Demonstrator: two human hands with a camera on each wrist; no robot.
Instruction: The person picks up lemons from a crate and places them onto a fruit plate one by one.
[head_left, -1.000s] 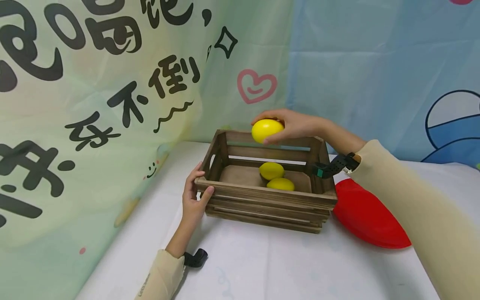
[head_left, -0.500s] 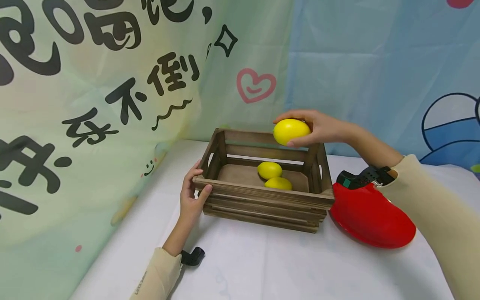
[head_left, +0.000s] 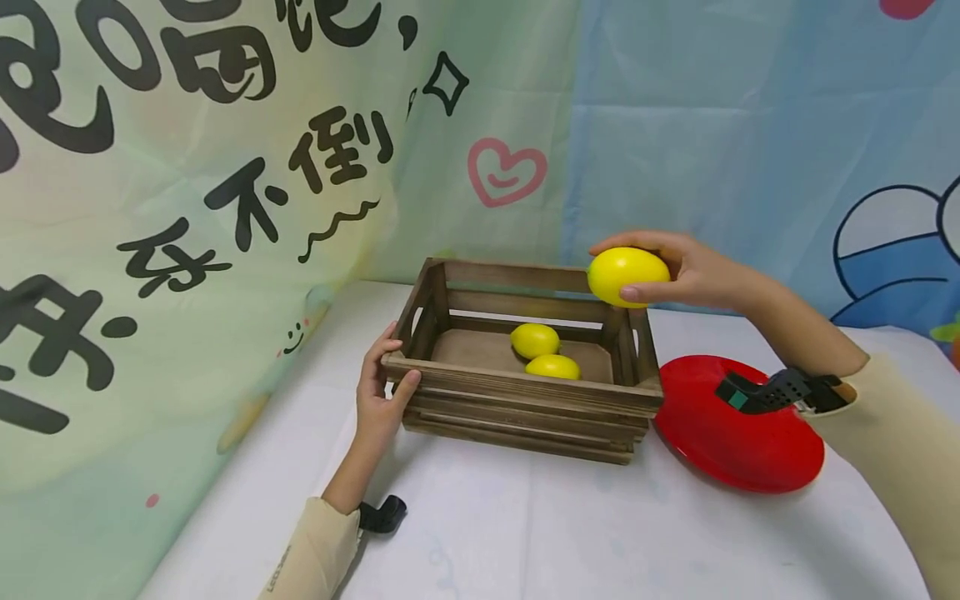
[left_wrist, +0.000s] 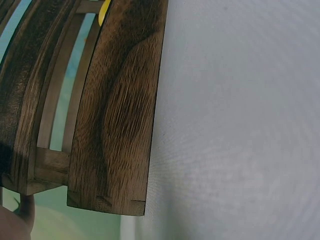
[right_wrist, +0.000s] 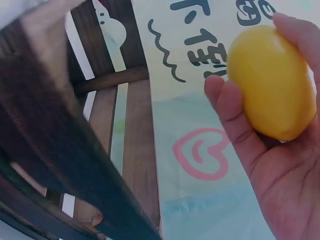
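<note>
a printed fabric backdrop (head_left: 435,192) spans the whole rear, pale green and cream on the left with bold black lettering, blue on the right, with a pink heart outline (head_left: 507,172) near its middle. in front of it lies the table (head_left: 480,525), covered in white cloth. on the table a slatted brown wooden crate (head_left: 517,396) sits upright, its top open. just beside its right end lies a round red plate (head_left: 750,454), partly under the right forearm in the head view; whether plate and crate touch i cannot tell. the right hand (head_left: 693,271) is raised, its fingers and thumb wrapped round a yellow lemon. the left hand (head_left: 381,407) grips the crate's near left corner, thumb over the front rim, fingers at the end wall. black wrist straps (head_left: 783,390) circle both wrists. the held lemon (head_left: 628,275) hangs in the air at the crate's back right corner, clear of the wood in the right wrist view. two more lemons (head_left: 535,340) lie inside the crate, toward its right half, one nearer the front and close against the other.
</note>
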